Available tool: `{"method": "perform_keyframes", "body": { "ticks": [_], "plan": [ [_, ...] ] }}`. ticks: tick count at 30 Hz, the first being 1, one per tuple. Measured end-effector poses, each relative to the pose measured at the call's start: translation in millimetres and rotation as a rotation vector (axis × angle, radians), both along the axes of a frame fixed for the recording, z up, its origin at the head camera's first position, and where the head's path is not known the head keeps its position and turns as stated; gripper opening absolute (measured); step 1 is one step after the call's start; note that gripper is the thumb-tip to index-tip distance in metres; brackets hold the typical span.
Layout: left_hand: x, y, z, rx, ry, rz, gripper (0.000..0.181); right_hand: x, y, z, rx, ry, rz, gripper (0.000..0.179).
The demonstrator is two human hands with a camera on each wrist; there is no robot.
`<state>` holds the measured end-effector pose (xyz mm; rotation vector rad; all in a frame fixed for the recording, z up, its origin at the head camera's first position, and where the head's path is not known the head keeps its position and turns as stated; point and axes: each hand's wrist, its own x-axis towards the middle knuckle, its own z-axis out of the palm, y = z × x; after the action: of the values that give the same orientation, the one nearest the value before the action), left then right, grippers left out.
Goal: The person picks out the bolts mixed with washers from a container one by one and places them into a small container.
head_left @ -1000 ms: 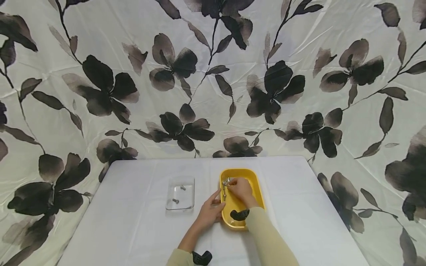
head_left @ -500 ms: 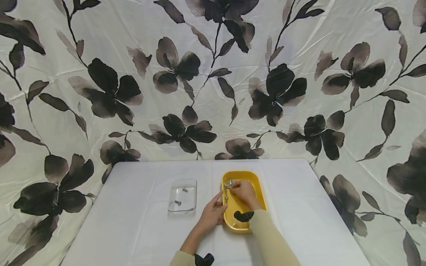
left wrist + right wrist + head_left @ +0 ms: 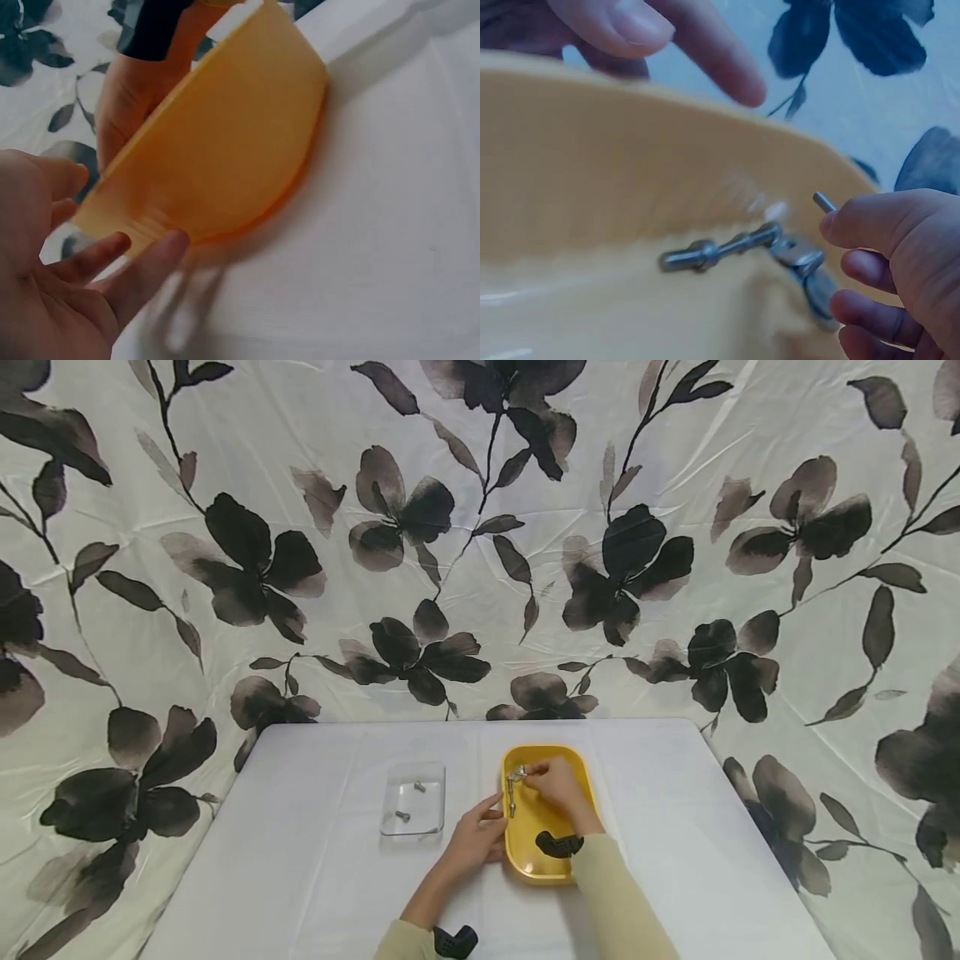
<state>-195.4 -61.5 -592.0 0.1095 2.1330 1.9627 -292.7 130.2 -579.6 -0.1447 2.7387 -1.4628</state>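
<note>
My right hand (image 3: 553, 782) is over the far part of a yellow tray (image 3: 540, 868). Between thumb and fingertips it pinches a small metal rod (image 3: 824, 201), of which only one end sticks out. Below the rod, a stepped metal bolt (image 3: 686, 259) lies on the tray floor along the wall, and flat metal pieces with rounded ends (image 3: 799, 253) lie against it. My left hand (image 3: 474, 842) is at the tray's left side, its fingers extended along the outer wall, as the left wrist view also shows.
Left of the tray, a clear plastic box (image 3: 387, 810) stands on the white table (image 3: 315, 877) with two small bolts inside, one nearer (image 3: 402, 817) and one farther (image 3: 419, 787). A flower-printed cloth (image 3: 480, 568) hangs behind the table's back edge.
My right hand has shifted slightly up and to the right within the tray, away from the metal pieces at its left wall. The left hand stays by the tray's side.
</note>
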Motion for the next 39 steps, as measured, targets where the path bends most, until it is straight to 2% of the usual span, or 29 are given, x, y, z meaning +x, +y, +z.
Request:
{"method": "perform_keyframes", "body": {
  "ticks": [6, 9, 14, 17, 20, 26, 32, 39],
  "plan": [
    [-0.2, -10.6, 29.4, -0.122, 0.053, 0.003, 0.047, 0.2, -3, 17.9, 0.027, 0.062, 0.008, 0.011],
    [-0.7, -20.1, 44.0, -0.205, 0.11, 0.024, 0.042, 1.4, -8, 28.2, 0.041, 0.088, 0.017, 0.012],
    [-3.3, -45.3, 57.3, -0.342, 0.239, 0.17, 0.035, 3.0, -20, 47.0, 0.001, 0.121, 0.07, 0.009],
    [-5.4, -65.5, 61.4, -0.361, 0.271, 0.24, 0.037, 1.8, -29, 53.3, -0.034, 0.139, 0.095, 0.007],
    [-5.6, -85.2, 64.3, -0.347, 0.264, 0.28, 0.038, 1.5, -38, 56.9, -0.051, 0.128, 0.121, 0.006],
    [-3.7, -114.9, 60.1, -0.381, 0.261, 0.329, 0.039, 2.8, -56, 63.3, -0.041, 0.092, 0.15, 0.007],
    [-1.5, -137.6, 44.4, -0.425, 0.245, 0.394, 0.04, 3.5, -77, 66.8, -0.023, 0.055, 0.196, 0.007],
    [4.7, -153.9, 20.3, -0.481, 0.207, 0.423, 0.045, 7.3, -101, 67.0, -0.043, 0.088, 0.249, 0.005]
  ]
}}
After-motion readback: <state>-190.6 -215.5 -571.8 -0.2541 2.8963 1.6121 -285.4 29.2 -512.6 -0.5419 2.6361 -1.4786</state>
